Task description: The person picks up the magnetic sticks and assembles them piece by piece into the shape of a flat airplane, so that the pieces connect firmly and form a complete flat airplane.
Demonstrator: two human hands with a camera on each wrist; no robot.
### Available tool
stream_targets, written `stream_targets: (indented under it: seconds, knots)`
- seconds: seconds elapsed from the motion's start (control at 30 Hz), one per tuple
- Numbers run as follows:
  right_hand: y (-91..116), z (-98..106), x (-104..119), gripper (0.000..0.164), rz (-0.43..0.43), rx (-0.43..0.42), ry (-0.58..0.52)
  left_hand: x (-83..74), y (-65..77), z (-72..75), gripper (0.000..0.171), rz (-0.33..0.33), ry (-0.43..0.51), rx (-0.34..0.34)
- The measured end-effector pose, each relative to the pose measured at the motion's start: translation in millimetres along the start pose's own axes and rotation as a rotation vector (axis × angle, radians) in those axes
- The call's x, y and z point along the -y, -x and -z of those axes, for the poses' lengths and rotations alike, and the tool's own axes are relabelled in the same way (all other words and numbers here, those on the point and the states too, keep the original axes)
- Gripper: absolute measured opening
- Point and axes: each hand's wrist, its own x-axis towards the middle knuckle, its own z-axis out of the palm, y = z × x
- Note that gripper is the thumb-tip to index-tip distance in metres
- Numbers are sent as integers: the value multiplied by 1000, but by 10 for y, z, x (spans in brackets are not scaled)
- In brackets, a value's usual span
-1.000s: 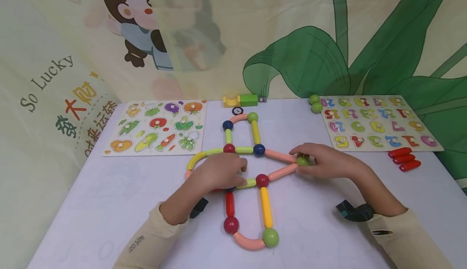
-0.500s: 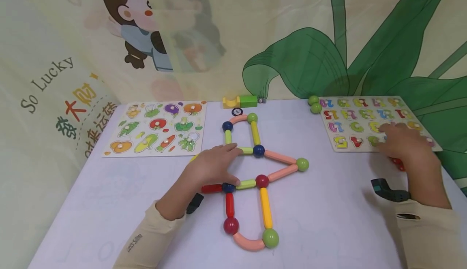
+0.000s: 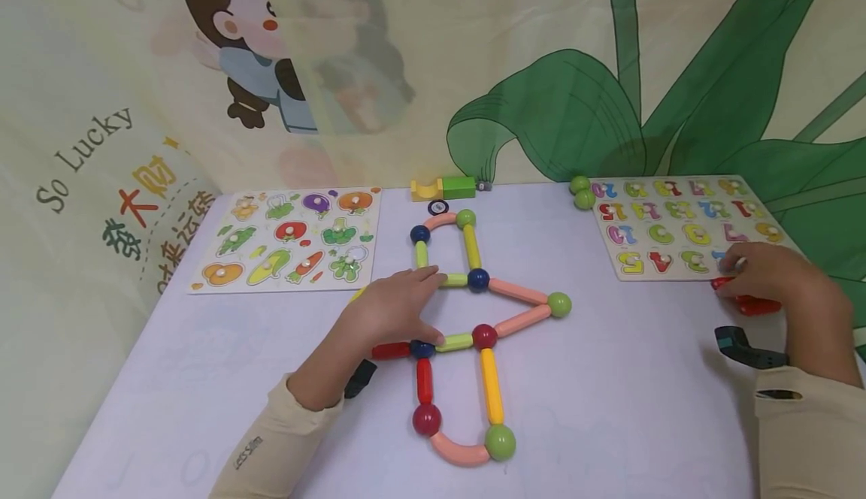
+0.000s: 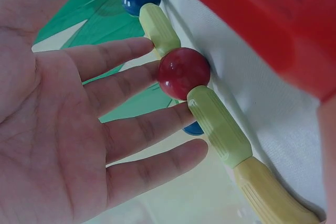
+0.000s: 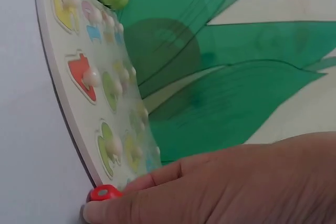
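Note:
A flat outline of magnetic rods and balls lies mid-table in the head view, with a green ball [image 3: 559, 304] at its right tip. My left hand [image 3: 392, 307] spreads over its left part, hiding some of it. In the left wrist view those straight fingers reach to a dark red ball [image 4: 184, 73] and the light green rod [image 4: 219, 127] joined to it. At the right, my right hand [image 3: 781, 281] pinches a red rod [image 5: 105, 192] between thumb and fingers, by the front edge of the number board [image 3: 609, 258]. Another red rod [image 3: 758, 306] lies close beneath that hand.
A vegetable peg puzzle [image 3: 318, 247] lies at the back left. Yellow and green blocks [image 3: 460, 187] stand by the backdrop, with a small black disc [image 3: 438, 207] before them. Two green balls [image 3: 582, 192] sit beside the number board.
My right hand has left the green ball at the tip, moved right to the red rods and taken one. My left hand has drawn back slightly and straightened its fingers.

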Motion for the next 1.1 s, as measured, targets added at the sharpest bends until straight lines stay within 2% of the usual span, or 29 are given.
stream_targets:
  seconds: [0.1,0.2,0.37,0.43,0.6,0.7,0.8,0.87,0.93,1.03,1.1]
  knots:
    - [-12,-11,149,50,85,10,13,2,-1,0,88,-2,-8,4]
    - [-20,-65,368,36,129,41,-13,5,-1,-6,88,-4,-15,3]
    - [-13,-215,857,23,280,42,6,6,-2,-18,89,-4,-28,1]
    - [-6,-279,1079,22,387,6,39,4,-3,-23,89,-2,-30,3]
    - [14,-445,1534,27,592,-114,76,-2,-7,-22,89,-2,-26,-1]
    - [31,-514,1678,27,672,-185,92,-5,-10,-16,89,-1,-25,-2]
    - [55,-547,1728,28,720,-217,102,-9,-12,-9,89,-1,-29,-1]
    - [63,-546,1733,28,715,-204,96,-11,-12,-5,88,-1,-31,1]
    - [72,-513,1704,27,656,-172,91,-13,-13,-4,88,-1,-32,1]
    - [100,-375,1552,31,479,-102,85,-15,-15,-5,88,0,-34,2]
    - [117,-254,1334,36,332,-73,95,-17,-18,-7,88,-3,-36,1]
